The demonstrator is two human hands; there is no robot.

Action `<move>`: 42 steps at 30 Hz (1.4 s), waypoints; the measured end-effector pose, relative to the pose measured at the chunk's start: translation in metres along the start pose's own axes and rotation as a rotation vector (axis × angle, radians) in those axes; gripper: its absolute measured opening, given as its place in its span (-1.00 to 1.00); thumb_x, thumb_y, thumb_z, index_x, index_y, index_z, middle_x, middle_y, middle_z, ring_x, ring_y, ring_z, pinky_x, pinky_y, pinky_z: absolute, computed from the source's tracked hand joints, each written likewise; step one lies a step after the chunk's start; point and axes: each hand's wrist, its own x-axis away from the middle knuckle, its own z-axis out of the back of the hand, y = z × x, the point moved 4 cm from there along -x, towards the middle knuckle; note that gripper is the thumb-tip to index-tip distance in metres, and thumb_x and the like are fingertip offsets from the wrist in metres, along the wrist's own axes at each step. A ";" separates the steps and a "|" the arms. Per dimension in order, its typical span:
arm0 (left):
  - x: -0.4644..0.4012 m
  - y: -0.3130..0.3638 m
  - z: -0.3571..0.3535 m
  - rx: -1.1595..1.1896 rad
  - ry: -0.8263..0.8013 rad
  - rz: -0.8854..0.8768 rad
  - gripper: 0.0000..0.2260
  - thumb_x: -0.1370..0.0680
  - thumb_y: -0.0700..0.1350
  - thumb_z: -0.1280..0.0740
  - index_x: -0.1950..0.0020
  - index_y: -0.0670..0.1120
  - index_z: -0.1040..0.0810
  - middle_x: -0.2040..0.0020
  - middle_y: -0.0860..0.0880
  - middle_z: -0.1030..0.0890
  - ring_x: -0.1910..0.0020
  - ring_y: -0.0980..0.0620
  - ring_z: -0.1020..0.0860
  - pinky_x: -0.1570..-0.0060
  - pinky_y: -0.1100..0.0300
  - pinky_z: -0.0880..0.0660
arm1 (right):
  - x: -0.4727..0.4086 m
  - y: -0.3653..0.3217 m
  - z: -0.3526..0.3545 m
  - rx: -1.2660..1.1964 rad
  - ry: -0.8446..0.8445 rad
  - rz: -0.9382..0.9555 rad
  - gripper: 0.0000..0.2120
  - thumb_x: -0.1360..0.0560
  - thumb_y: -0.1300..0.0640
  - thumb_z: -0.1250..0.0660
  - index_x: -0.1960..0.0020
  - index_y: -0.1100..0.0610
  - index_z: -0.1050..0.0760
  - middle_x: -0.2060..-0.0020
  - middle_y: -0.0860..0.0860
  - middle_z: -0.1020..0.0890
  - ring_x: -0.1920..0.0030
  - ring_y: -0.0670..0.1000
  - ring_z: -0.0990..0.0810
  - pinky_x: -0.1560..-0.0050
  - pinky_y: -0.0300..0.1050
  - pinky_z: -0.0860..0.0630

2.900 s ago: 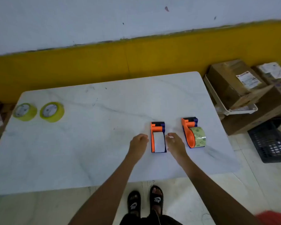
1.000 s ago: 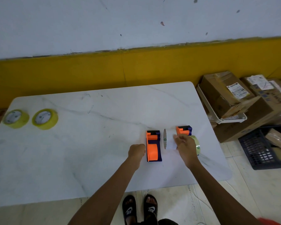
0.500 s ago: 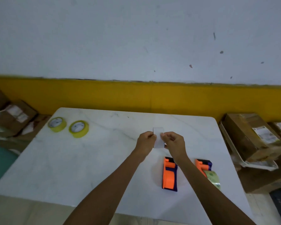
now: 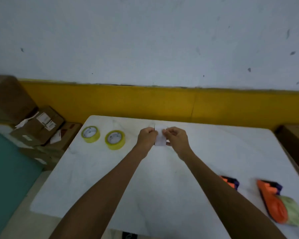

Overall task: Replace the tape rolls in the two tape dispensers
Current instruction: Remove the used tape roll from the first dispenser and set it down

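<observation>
Raised since before — hands (image 4: 162, 138) pinching white core (image 4: 160, 137).

head view, looking forward and down, table (image 4: 214, 152) close below

No legible text; labels on cardboard boxes (image 4: 40, 128) too blurred to read

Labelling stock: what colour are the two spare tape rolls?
Yellow, with white centres: left roll, right roll. Head view.
</observation>
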 end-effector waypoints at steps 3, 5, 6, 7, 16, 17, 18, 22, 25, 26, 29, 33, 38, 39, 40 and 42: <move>-0.029 -0.004 0.035 -0.011 -0.071 0.010 -0.78 -0.56 -0.21 -0.27 -0.15 -0.23 -0.59 -0.15 -0.23 -0.61 -0.13 -0.24 -0.58 -0.17 -0.15 -0.56 | -0.012 -0.003 -0.042 -0.031 0.032 -0.056 -0.84 -0.55 0.11 -0.33 0.07 0.22 -0.56 0.06 0.25 -0.67 0.01 0.23 -0.68 0.01 0.10 -0.67; -0.043 -0.007 0.054 -0.029 -0.117 -0.009 -0.87 -0.55 -0.23 -0.28 -0.04 -0.18 -0.59 -0.07 -0.22 -0.62 -0.12 -0.25 -0.58 -0.17 -0.17 -0.55 | -0.020 -0.004 -0.066 -0.020 0.054 -0.090 -0.84 -0.56 0.12 -0.33 0.08 0.23 -0.54 0.07 0.22 -0.66 0.02 0.19 -0.68 0.06 0.02 -0.67; -0.049 -0.008 0.062 -0.039 -0.140 -0.011 -0.90 -0.55 -0.24 -0.28 0.00 -0.16 -0.58 -0.04 -0.20 -0.62 -0.11 -0.25 -0.58 -0.17 -0.18 -0.55 | -0.022 -0.003 -0.076 -0.017 0.072 -0.106 -0.83 -0.56 0.12 -0.32 0.07 0.24 -0.54 0.07 0.22 -0.65 0.04 0.18 -0.68 0.09 -0.03 -0.67; -0.054 -0.011 0.069 -0.046 -0.158 -0.006 -0.91 -0.55 -0.25 -0.28 0.01 -0.14 -0.57 -0.01 -0.18 -0.61 -0.08 -0.24 -0.58 -0.17 -0.17 -0.55 | -0.024 -0.002 -0.085 -0.016 0.086 -0.119 -0.82 -0.56 0.12 -0.32 0.07 0.25 -0.54 0.07 0.22 -0.66 0.04 0.17 -0.67 0.11 -0.05 -0.66; -0.101 -0.052 0.081 -0.011 -0.240 0.066 -0.92 -0.52 -0.23 -0.31 0.04 -0.13 -0.58 0.04 -0.15 -0.61 -0.02 -0.21 -0.58 -0.17 -0.21 -0.54 | -0.048 0.030 -0.119 0.054 0.121 -0.232 -0.83 -0.55 0.12 -0.34 0.15 0.21 -0.51 0.09 0.28 -0.64 -0.01 0.25 -0.67 0.02 0.20 -0.66; -0.106 -0.056 0.078 -0.003 -0.250 0.074 -0.92 -0.51 -0.23 -0.32 0.03 -0.13 -0.59 0.03 -0.16 -0.62 -0.07 -0.25 -0.59 -0.17 -0.21 -0.54 | -0.052 0.035 -0.120 0.054 0.118 -0.245 -0.82 -0.54 0.12 -0.34 0.19 0.19 -0.50 0.12 0.27 -0.64 0.00 0.25 -0.67 0.03 0.20 -0.67; -0.110 -0.061 0.077 -0.002 -0.253 0.082 -0.90 -0.50 -0.24 -0.33 0.02 -0.14 -0.60 0.01 -0.17 -0.63 -0.11 -0.28 -0.59 -0.17 -0.22 -0.54 | -0.056 0.040 -0.121 0.054 0.113 -0.261 -0.81 -0.54 0.13 -0.35 0.23 0.16 -0.49 0.14 0.26 -0.64 0.01 0.25 -0.67 0.04 0.21 -0.67; -0.126 -0.075 0.070 -0.033 -0.258 0.101 -0.79 -0.51 -0.28 -0.32 -0.13 -0.21 -0.59 -0.12 -0.21 -0.64 -0.11 -0.20 -0.60 -0.19 -0.10 -0.55 | -0.071 0.058 -0.124 0.073 0.097 -0.301 -0.83 -0.55 0.15 -0.33 0.16 0.22 -0.51 0.07 0.30 -0.65 0.01 0.24 -0.68 0.04 0.10 -0.68; -0.138 -0.077 0.065 -0.203 -0.244 -0.039 -0.89 -0.52 -0.26 -0.30 -0.01 -0.23 -0.58 0.10 -0.15 -0.64 0.17 -0.03 -0.55 0.15 0.18 -0.52 | -0.084 0.077 -0.127 0.140 0.100 -0.333 -0.82 -0.57 0.15 -0.30 0.08 0.25 -0.57 0.09 0.24 -0.67 0.04 0.21 -0.68 -0.03 0.08 -0.66; -0.142 -0.076 0.063 -0.316 -0.222 -0.130 -0.95 -0.52 -0.26 -0.29 0.11 -0.21 -0.53 0.24 -0.10 -0.57 0.28 0.02 -0.48 0.28 0.23 -0.43 | -0.089 0.083 -0.128 0.176 0.103 -0.347 -0.82 -0.57 0.17 -0.26 0.06 0.25 -0.59 0.09 0.21 -0.68 0.04 0.19 -0.68 -0.08 0.11 -0.64; -0.150 -0.079 0.055 -0.654 -0.175 -0.371 -0.91 -0.54 -0.21 -0.26 0.17 -0.15 -0.43 0.28 -0.07 -0.53 0.31 -0.02 -0.48 0.30 0.20 -0.36 | -0.105 0.096 -0.130 0.229 0.121 -0.427 -0.76 -0.57 0.23 -0.13 0.13 0.23 -0.56 0.15 0.18 -0.62 0.08 0.16 -0.61 -0.15 0.19 -0.59; -0.165 -0.098 0.041 -0.961 -0.239 -0.512 -0.73 -0.56 -0.21 -0.24 -0.25 -0.19 -0.52 -0.12 -0.17 -0.65 -0.08 -0.15 -0.62 -0.03 0.09 -0.54 | -0.119 0.109 -0.132 0.128 0.174 -0.457 -0.73 -0.59 0.15 -0.14 0.02 0.26 -0.57 0.06 0.22 -0.64 -0.01 0.24 -0.63 -0.19 0.21 -0.58; -0.166 -0.122 0.036 -1.146 -0.351 -0.532 -0.82 -0.34 -0.34 -0.43 0.07 -0.24 -0.65 0.26 -0.19 -0.66 0.34 -0.17 -0.63 0.35 0.13 -0.54 | -0.126 0.122 -0.133 -0.032 0.206 -0.424 -0.80 -0.59 0.07 -0.21 -0.08 0.10 -0.57 0.00 0.04 -0.64 -0.08 0.12 -0.64 -0.20 0.13 -0.58; -0.166 -0.126 0.034 -1.162 -0.364 -0.545 -0.83 -0.30 -0.34 -0.46 0.12 -0.23 -0.65 0.32 -0.18 -0.65 0.40 -0.15 -0.61 0.41 0.15 -0.52 | -0.127 0.123 -0.133 -0.050 0.215 -0.427 -0.77 -0.59 0.07 -0.21 -0.12 0.14 -0.57 -0.03 0.05 -0.64 -0.09 0.12 -0.63 -0.20 0.13 -0.59; -0.166 -0.129 0.034 -1.163 -0.383 -0.539 -0.83 -0.31 -0.32 -0.45 0.12 -0.22 -0.65 0.32 -0.18 -0.65 0.40 -0.15 -0.61 0.40 0.14 -0.53 | -0.128 0.124 -0.132 -0.061 0.225 -0.429 -0.74 -0.59 0.08 -0.21 -0.15 0.17 -0.57 -0.04 0.07 -0.64 -0.10 0.12 -0.63 -0.20 0.13 -0.59; -0.166 -0.128 0.033 -1.154 -0.380 -0.574 -0.82 -0.34 -0.30 -0.44 0.08 -0.24 -0.63 0.27 -0.19 -0.66 0.34 -0.16 -0.62 0.35 0.12 -0.54 | -0.127 0.125 -0.131 -0.070 0.238 -0.429 -0.74 -0.60 0.10 -0.20 -0.16 0.19 -0.57 -0.04 0.09 -0.64 -0.09 0.13 -0.63 -0.18 0.11 -0.60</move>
